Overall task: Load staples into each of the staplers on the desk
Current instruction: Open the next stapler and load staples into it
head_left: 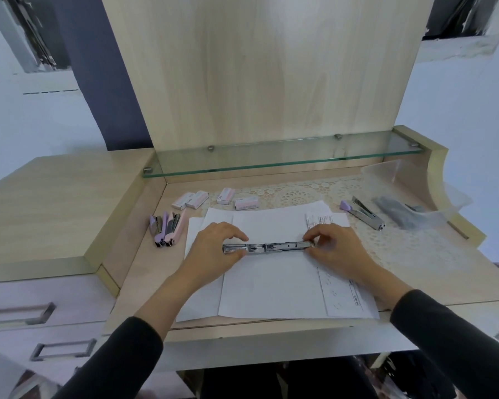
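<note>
At the far left of the pale wooden counter (144, 254), a cluster of pastel lilac and pink staplers (164, 230) lies side by side. Just beyond them, toward the far edge, four small pale boxes of staples (190, 200) are scattered in a loose row. White paper sheets (271, 283) cover the middle of the counter. On the paper lies a long chrome metal stapler (267, 247), swung fully open and flat, running left to right. The left hand (213, 249) grips its left end, fingers curled over the top and thumb below. The right hand (334, 249) pinches its right end between curled fingers and thumb. Farther right, on a cream lace mat (300, 194), a lilac-tipped chrome stapler (363, 216) lies at a slant. Beside it is a clear plastic tub (409, 174) holding something dark that cannot be made out. The step in hand appears to be holding this stapler open to expose its staple channel; whether staples already sit inside cannot be told. If it is empty, the next move likely calls for one hand to let go, reach to a box at far left, draw out a strip and seat it squarely in the channel.
</note>
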The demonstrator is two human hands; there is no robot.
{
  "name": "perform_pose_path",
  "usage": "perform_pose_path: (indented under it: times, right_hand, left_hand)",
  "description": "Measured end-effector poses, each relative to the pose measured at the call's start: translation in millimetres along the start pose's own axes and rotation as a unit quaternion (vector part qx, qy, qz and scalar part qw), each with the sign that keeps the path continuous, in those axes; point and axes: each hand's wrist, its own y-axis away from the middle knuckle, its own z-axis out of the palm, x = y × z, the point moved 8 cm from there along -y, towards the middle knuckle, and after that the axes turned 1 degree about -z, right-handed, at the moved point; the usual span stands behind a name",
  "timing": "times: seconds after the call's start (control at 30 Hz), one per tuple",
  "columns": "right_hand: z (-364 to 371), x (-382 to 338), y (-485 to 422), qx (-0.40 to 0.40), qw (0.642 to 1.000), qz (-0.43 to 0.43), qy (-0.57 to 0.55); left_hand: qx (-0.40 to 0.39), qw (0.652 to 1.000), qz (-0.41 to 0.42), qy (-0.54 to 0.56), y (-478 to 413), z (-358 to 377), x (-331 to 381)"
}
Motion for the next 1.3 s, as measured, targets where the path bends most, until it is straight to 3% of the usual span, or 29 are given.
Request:
perform_pose_path:
  times: [0.17, 0.4, 0.63, 0.77, 1.03, 1.3]
  right_hand:
    - [1.3, -1.4, 1.0, -0.005, 1.0, -0.029, 0.008]
    - [-1.8, -2.3, 0.1, 0.019, 0.999, -0.049, 0.006]
    - [-1.0, 0.5, -2.7, 0.018, 0.999, -0.044, -0.016]
    - [-1.2, 1.1, -3.4, 0.022, 0.998, -0.05, -0.023]
    - [-3.0, -2.6, -3.6, 0.025, 0.998, -0.063, -0.015]
    - [-2.0, -0.8, -3.5, 0.023, 0.998, -0.056, -0.019]
  left_hand:
    - [-0.025, 0.991, 0.122, -0.044, -12.1, 20.6, 37.9]
    - [-0.078, 0.946, 0.266, -0.167, -26.6, 53.1, 62.4]
    - [-0.095, 0.934, 0.305, -0.16, -28.0, 57.3, 63.4]
    - [-0.105, 0.907, 0.356, -0.198, -27.8, 57.2, 67.5]
    - [-0.117, 0.91, 0.352, -0.184, -30.4, 55.0, 60.5]
    - [-0.076, 0.951, 0.288, -0.077, -37.0, 38.1, 50.7]
